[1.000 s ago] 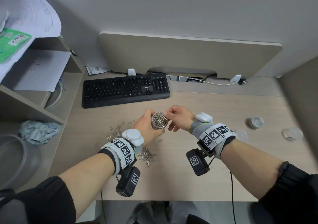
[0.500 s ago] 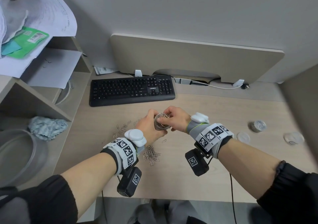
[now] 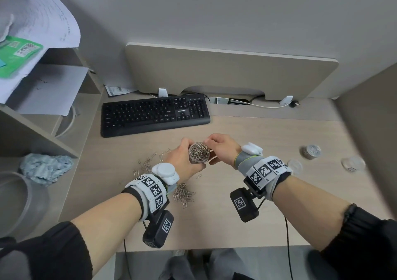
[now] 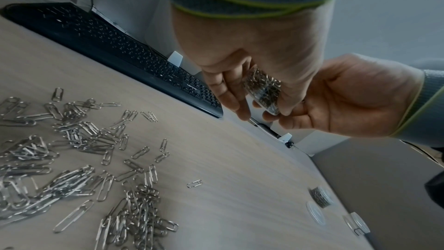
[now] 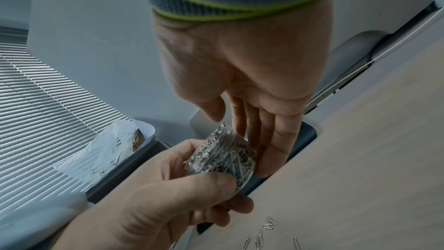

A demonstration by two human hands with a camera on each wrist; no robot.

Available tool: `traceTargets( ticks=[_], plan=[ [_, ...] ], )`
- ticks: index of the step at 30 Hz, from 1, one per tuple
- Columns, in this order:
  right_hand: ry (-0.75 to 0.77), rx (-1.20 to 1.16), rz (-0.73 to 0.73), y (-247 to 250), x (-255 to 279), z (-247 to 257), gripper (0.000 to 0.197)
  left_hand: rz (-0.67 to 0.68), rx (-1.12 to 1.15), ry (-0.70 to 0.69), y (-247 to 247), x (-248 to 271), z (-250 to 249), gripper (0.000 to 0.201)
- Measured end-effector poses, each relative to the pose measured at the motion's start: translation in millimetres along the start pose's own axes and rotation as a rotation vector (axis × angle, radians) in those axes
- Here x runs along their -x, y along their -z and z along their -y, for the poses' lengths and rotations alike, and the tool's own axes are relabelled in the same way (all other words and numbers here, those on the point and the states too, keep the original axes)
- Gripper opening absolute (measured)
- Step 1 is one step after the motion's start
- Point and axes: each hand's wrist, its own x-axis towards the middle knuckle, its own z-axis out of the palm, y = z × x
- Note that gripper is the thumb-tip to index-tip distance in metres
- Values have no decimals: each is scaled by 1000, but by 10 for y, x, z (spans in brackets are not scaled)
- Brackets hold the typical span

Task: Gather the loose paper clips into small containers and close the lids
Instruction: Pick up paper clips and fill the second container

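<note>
A small clear container [image 3: 199, 153] packed with paper clips is gripped by my left hand [image 3: 182, 159] above the desk, its mouth uncovered. My right hand [image 3: 221, 148] is at its far rim. In the right wrist view the right hand's fingers [image 5: 271, 140] lie fairly straight against the container [image 5: 223, 157], thumb apart, holding nothing. Loose clips [image 3: 184, 193] lie in piles under and left of my left wrist, spread wide in the left wrist view [image 4: 72, 159]. A second filled container [image 3: 312, 151] stands at the right, with two clear lids [image 3: 294, 165] [image 3: 352, 163] lying near it.
A black keyboard [image 3: 154, 114] lies behind the hands. On the left are a shelf unit [image 3: 32, 118] with papers, a crumpled cloth [image 3: 46, 168] and a clear round tub [image 3: 17, 204]. A side panel [image 3: 369, 129] bounds the desk on the right.
Half a second ago the right hand's fingers covered the container's mouth; they have drawn back to its far rim. The left hand keeps its hold.
</note>
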Motion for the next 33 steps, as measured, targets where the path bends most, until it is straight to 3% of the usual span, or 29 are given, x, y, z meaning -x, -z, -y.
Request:
traceTargets(
  ticks=[8, 16, 19, 21, 25, 29, 33],
  plan=[
    [-3, -37, -17, 432, -55, -213, 8, 20, -8, -15, -323, -302, -292, 59],
    [-54, -116, -55, 1369, -191, -632, 20, 1, -26, -5, -892, -724, -738, 57],
    [-77, 79, -140, 2041, -282, -1096, 21, 34, -69, -1, -1286, -963, -1039, 61],
    [-95, 382, -166, 2287, -301, -1358, 24, 27, -62, 16, -1394, -1032, -1095, 63],
    [-210, 847, -80, 2834, -268, -1987, 42, 24, -60, 31, -1807, -1221, -1336, 62],
    [-313, 898, 14, 3002, -246, -2381, 54, 36, -48, 25, -2086, -1319, -1507, 62],
    [-286, 927, 69, 2881, -260, -2591, 67, 69, -54, 0, -2239, -1347, -1563, 63]
  ],
)
